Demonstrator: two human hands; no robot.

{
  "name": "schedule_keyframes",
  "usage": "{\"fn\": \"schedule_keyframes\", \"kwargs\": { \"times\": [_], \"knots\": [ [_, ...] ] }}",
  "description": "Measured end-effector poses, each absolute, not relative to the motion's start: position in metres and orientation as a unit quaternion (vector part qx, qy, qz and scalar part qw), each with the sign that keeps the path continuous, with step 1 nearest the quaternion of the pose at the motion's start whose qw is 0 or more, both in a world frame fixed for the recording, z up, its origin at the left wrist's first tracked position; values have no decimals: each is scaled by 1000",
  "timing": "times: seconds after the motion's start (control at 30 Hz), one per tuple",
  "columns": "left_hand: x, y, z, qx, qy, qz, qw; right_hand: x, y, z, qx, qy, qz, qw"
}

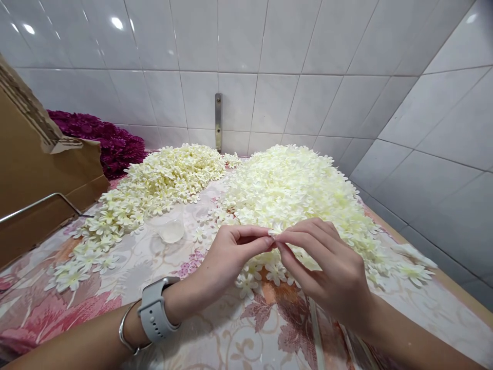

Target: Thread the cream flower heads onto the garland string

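My left hand (234,254) and my right hand (327,262) meet over the front edge of a large heap of white artificial flowers (288,185). Between the fingertips of both hands is a small white flower (274,232), mostly covered by the fingers. Thumb and forefinger of each hand are pinched on it. To the left lies a second heap of cream, yellow-centred flowers (173,174), trailing toward the front left. A small clear plastic cup (171,231) with whitish contents stands between this heap and my left hand.
A cardboard box (46,154) stands at the left, with a thin metal rod (34,206) in front of it. Purple flowers (103,141) are piled behind. A floral cloth (231,339) covers the table; tiled walls rise at the back and right.
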State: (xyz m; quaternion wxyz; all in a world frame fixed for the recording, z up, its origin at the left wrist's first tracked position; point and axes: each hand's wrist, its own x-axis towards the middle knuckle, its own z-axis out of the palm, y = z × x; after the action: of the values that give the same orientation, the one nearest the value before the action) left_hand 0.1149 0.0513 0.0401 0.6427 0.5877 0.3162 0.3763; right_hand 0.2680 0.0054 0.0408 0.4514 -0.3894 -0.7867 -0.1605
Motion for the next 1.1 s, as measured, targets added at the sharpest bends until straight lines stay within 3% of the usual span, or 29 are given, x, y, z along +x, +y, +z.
{"fn": "schedule_keyframes", "kwargs": {
  "times": [0.2, 0.37, 0.47, 0.6, 0.77, 0.93, 1.1],
  "knots": [
    [115, 52, 41, 580, 357, 369, 633, 278, 6, 49, -494, -723, 12, 482],
    [116, 49, 44, 566, 351, 371, 647, 303, 22, 51, -577, -621, -18, 531],
    [115, 49, 43, 554, 351, 380, 652, 312, 29, 51, -608, -611, -62, 504],
    [115, 51, 43, 524, 361, 394, 664, 305, 23, 56, -561, -695, -68, 445],
    [115, 51, 43, 537, 346, 399, 659, 288, 10, 62, -509, -762, 141, 375],
    [114, 49, 46, 578, 363, 446, 579, 287, 11, 59, -511, -734, 160, 417],
    [113, 48, 49, 618, 350, 368, 600, 285, 10, 55, -501, -734, 146, 435]
  ]
}}
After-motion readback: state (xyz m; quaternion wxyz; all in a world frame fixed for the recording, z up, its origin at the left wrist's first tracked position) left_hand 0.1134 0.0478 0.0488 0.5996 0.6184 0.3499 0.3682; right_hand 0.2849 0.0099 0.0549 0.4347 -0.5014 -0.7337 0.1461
